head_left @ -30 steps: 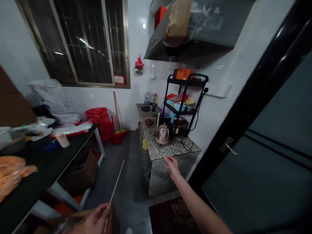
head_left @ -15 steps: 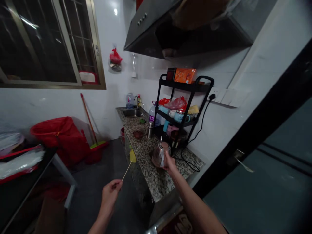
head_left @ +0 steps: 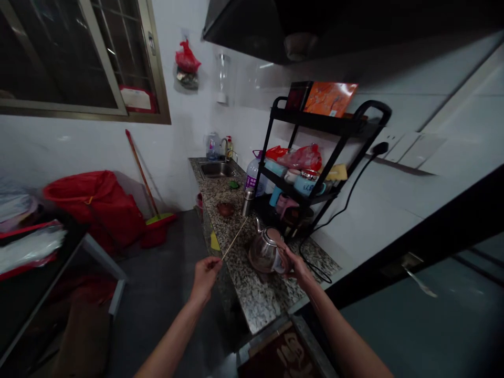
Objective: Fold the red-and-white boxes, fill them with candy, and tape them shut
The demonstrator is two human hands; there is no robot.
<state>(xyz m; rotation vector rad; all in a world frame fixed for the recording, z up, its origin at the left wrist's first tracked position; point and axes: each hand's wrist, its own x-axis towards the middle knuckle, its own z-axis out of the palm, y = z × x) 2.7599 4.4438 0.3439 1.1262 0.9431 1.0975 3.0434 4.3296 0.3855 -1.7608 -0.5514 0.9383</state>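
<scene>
Narrow kitchen, head view: granite counter (head_left: 252, 296) w/ steel sink (head_left: 218, 169) at far end, black wire rack (head_left: 315, 123) against wall. L hand (head_left: 205, 278) pinches thin wooden skewer (head_left: 235, 239) betw. fingers, hand out over floor by counter edge, tip angled up across the counter. R hand (head_left: 297, 265) has fingers closed on side of glass kettle (head_left: 264, 251), just in front of rack; can't tell if it's lifted off the stone. Steel flask (head_left: 247, 202) stands beyond it.
</scene>
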